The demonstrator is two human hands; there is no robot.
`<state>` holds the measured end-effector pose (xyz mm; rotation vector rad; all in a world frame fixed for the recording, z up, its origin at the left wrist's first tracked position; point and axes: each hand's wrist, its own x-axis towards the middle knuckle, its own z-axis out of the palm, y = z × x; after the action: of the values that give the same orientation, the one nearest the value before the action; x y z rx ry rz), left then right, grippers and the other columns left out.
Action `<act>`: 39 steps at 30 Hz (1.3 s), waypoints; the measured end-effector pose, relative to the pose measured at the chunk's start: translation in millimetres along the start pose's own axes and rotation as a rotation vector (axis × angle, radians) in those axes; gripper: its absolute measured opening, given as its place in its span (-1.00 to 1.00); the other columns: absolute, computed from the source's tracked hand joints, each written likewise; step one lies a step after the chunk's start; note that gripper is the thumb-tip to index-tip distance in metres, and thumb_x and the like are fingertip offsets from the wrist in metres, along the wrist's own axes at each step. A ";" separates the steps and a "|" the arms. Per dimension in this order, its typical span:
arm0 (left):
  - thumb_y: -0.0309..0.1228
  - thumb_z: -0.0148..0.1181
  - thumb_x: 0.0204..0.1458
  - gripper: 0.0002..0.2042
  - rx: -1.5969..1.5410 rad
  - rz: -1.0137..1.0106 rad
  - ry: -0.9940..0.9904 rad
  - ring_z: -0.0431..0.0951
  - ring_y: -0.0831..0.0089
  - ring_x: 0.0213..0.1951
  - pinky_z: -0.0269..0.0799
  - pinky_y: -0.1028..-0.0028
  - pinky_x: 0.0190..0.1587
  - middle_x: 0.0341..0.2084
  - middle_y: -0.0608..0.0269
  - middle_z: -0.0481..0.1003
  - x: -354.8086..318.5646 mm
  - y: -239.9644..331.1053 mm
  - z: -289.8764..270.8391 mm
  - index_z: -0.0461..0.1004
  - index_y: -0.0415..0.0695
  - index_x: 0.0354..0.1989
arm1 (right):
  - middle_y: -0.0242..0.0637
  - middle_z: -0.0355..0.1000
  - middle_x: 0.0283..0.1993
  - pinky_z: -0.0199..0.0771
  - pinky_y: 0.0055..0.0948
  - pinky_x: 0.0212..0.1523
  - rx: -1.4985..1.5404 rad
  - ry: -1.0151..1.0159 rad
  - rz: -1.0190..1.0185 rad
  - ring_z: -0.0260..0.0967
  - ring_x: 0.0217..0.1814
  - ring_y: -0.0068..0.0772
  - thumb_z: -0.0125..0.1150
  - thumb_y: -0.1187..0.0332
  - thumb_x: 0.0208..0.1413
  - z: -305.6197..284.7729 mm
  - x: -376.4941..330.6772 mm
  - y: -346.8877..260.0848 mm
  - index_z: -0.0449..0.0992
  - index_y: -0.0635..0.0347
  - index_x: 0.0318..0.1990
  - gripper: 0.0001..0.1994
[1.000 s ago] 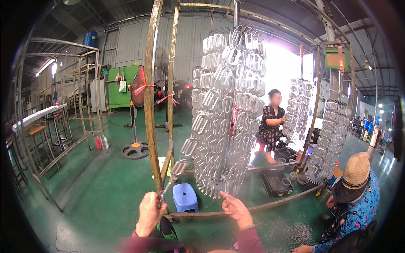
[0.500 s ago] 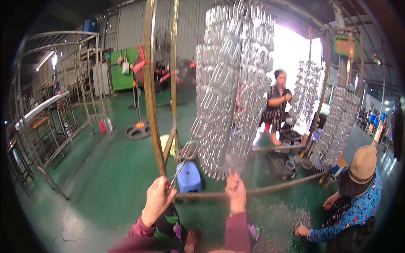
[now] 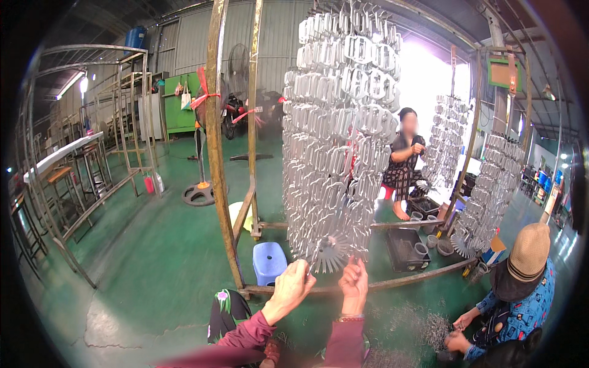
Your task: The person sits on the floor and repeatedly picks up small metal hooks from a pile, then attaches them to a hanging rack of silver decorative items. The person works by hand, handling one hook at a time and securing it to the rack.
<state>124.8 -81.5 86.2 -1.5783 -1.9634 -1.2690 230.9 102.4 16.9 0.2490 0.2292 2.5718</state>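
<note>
Both hands are up at the bottom of a tall hanging rack of silver metal pieces (image 3: pixel 337 135), which hangs inside a rusty metal frame (image 3: pixel 216 153). The left hand (image 3: pixel 293 285) has its fingers curled at the rack's lowest rows, right beside a spiky round disc (image 3: pixel 330 253) at the rack's bottom end. Can't tell if its grip actually has hold of a piece. The right hand (image 3: pixel 354 283) sits just right of that disc, fingers bunched and pinched upward against the lowest pieces, but what it holds is too small to make out.

A blue plastic stool (image 3: pixel 269 262) stands on the green floor (image 3: pixel 153 257) just left of the rack's base. Right of the rack, a person in a tan hat (image 3: pixel 529 251) crouches low, and another person (image 3: pixel 405 162) sits behind it.
</note>
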 end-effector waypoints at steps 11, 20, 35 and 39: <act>-0.45 0.13 -0.11 -0.79 0.045 -0.083 0.052 0.44 0.01 -0.43 0.32 0.13 -0.45 -0.54 0.05 0.37 3.8 -13.2 0.9 0.21 -0.19 -0.38 | -0.49 0.24 -0.63 -0.15 -0.65 -0.82 -0.060 0.065 -0.131 0.02 -0.72 -0.67 0.13 0.24 0.08 18.0 -21.7 -29.6 0.42 0.30 -0.28 -0.74; -0.46 0.16 -0.11 -0.78 0.141 -0.011 0.056 0.45 0.07 -0.42 0.36 0.18 -0.43 -0.50 0.07 0.38 1.2 -11.7 -6.4 0.23 -0.20 -0.36 | -0.44 0.29 -0.63 -0.15 -0.66 -0.83 -0.043 0.012 -0.071 0.00 -0.74 -0.64 0.09 0.29 0.06 22.3 -36.8 -50.4 0.44 0.35 -0.29 -0.75; -0.47 0.10 0.00 -0.77 -0.039 -0.178 0.080 0.43 -0.13 -0.47 0.33 0.05 -0.48 -0.40 -0.08 0.35 22.6 -12.5 74.4 0.17 -0.20 -0.26 | -0.43 0.29 -0.58 -0.13 -0.65 -0.82 -0.119 0.043 0.058 0.02 -0.72 -0.66 0.01 0.32 0.17 9.3 -25.8 -11.3 0.42 0.35 -0.23 -0.78; -0.48 0.09 0.00 -0.78 -0.081 -0.192 0.095 0.43 -0.13 -0.47 0.33 0.06 -0.48 -0.41 -0.07 0.34 24.7 -0.3 72.3 0.17 -0.20 -0.27 | -0.38 0.30 -0.59 -0.11 -0.64 -0.82 -0.102 0.052 0.076 0.04 -0.72 -0.62 0.00 0.31 0.17 9.3 -31.9 -4.9 0.42 0.35 -0.23 -0.77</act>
<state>135.7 -9.4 63.5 -1.3636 -2.0665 -1.4862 262.1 90.7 20.7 0.1562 0.1089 2.6577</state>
